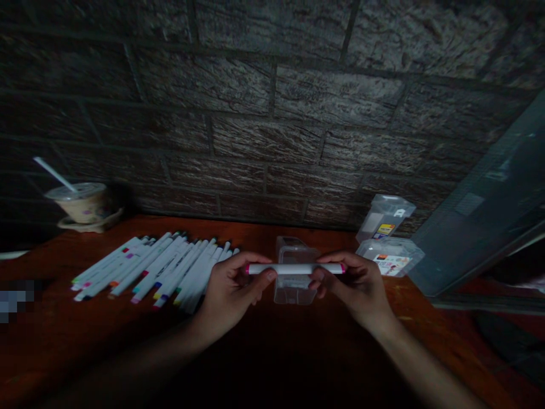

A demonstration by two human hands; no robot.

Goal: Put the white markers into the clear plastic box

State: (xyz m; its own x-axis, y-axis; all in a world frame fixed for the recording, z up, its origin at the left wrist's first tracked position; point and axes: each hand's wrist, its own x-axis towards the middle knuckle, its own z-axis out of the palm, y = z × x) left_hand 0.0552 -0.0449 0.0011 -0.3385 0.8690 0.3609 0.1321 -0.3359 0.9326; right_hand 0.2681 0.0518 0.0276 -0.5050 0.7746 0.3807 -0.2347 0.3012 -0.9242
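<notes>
A white marker with pink ends lies level between my two hands, above the wooden table. My left hand pinches it near its left end, and my right hand grips it near the right end. Behind and below the marker, a clear plastic case rests on the table, partly covered by the marker and fingers. To the left of my left hand, several white markers with differently coloured ends lie side by side in a loose pile.
A lidded drink cup with a straw stands in a holder at the far left. On the right are a clear container and a clear labelled box. A stone-block wall borders the wooden table at the back.
</notes>
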